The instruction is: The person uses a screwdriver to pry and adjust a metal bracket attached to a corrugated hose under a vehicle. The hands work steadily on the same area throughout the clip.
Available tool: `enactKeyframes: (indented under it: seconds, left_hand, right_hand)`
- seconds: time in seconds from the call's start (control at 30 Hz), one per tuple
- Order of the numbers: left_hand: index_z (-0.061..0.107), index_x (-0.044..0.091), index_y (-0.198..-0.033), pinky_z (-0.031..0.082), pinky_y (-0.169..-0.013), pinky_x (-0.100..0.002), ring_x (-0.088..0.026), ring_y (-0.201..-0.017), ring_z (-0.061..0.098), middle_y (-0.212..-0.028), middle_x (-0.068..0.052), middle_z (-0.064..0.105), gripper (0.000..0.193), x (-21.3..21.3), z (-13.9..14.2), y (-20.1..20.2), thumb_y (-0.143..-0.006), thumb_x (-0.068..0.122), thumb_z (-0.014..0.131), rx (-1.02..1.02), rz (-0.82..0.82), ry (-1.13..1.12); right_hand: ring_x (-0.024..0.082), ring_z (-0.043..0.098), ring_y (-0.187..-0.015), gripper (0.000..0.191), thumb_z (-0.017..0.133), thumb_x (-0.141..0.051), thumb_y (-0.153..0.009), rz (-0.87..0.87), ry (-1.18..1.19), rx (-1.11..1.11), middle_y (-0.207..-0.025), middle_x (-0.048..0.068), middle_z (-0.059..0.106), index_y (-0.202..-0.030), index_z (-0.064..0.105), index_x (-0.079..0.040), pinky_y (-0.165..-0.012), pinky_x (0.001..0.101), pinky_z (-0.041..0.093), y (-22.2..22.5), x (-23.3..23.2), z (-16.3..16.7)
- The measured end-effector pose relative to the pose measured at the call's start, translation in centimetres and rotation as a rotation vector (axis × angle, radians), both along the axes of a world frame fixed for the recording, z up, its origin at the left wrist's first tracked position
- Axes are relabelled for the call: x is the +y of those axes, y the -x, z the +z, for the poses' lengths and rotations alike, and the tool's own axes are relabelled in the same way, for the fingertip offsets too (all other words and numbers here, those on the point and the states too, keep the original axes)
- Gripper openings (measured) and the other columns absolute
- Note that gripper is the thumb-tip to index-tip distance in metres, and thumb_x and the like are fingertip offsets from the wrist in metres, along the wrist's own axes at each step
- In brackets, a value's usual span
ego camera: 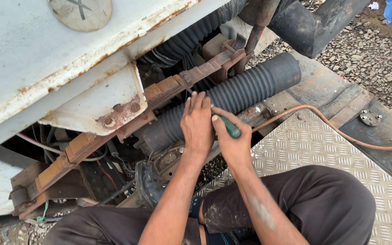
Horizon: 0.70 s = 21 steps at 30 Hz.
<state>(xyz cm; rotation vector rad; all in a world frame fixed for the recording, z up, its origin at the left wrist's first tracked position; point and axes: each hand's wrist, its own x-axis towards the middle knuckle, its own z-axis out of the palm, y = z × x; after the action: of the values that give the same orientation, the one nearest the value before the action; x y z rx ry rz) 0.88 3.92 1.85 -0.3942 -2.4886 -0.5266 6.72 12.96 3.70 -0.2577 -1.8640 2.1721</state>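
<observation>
Against ribbed black hose (232, 97), green-handled screwdriver (229, 127), right hand (232, 140) gripping

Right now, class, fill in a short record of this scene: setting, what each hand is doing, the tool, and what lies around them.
Setting: underside of a rusty white vehicle body, gravel beyond
Left hand: flat on the black ribbed hose, fingers extended
Right hand: shut around a green-handled screwdriver
Tool tip: hidden behind the left hand
Nearby: rusty metal bar, orange tube, checker plate
Person: seated, dark trousers
</observation>
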Motion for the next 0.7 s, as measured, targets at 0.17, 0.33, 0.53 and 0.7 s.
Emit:
enactKeyframes:
  seconds: [0.17, 0.33, 0.53, 0.7]
  left_hand:
    - [0.069, -0.007, -0.109, 0.048, -0.112, -0.047, -0.039, -0.129, 0.061, -0.13, -0.022, 0.067, 0.026, 0.6, -0.5, -0.2, -0.084, 0.001, 0.066, 0.02, 0.0, -0.009]
    - [0.069, -0.006, -0.107, 0.048, -0.113, -0.046, -0.039, -0.129, 0.062, -0.129, -0.022, 0.068, 0.022, 1.1, -0.5, 0.1, -0.086, 0.002, 0.066, 0.026, 0.009, 0.017]
    - [0.07, -0.007, -0.108, 0.047, -0.113, -0.047, -0.04, -0.127, 0.062, -0.129, -0.023, 0.068, 0.024, 1.3, -0.3, 0.0, -0.087, 0.004, 0.066, 0.025, -0.011, 0.029]
    - [0.07, -0.006, -0.106, 0.047, -0.113, -0.048, -0.04, -0.127, 0.062, -0.128, -0.023, 0.068, 0.021, 1.8, -0.3, 0.0, -0.09, 0.006, 0.067, 0.036, 0.003, 0.06]
  right_hand:
    - [0.004, 0.064, -0.084, 0.025, 0.07, -0.01, -0.094, 0.012, 0.008, -0.026, -0.095, 0.001, 0.077, -0.117, 0.078, -0.003, -0.076, 0.0214, 0.054, 0.0, 0.8, 0.0]
    - [0.003, 0.064, -0.082, 0.025, 0.069, -0.011, -0.095, 0.013, 0.066, -0.053, -0.096, -0.001, 0.076, -0.117, 0.078, -0.005, -0.073, 0.0204, 0.053, 0.2, 1.4, -0.1]
    - [0.007, 0.06, -0.073, 0.025, 0.071, -0.011, -0.094, 0.042, 0.017, -0.097, -0.086, 0.002, 0.073, -0.117, 0.08, -0.005, -0.063, 0.023, 0.05, 0.2, 2.2, 0.0]
    - [0.003, 0.065, -0.076, 0.026, 0.069, -0.014, -0.093, 0.052, 0.107, -0.135, -0.089, -0.002, 0.075, -0.116, 0.078, -0.007, -0.063, 0.0215, 0.056, 0.4, 2.7, 0.3]
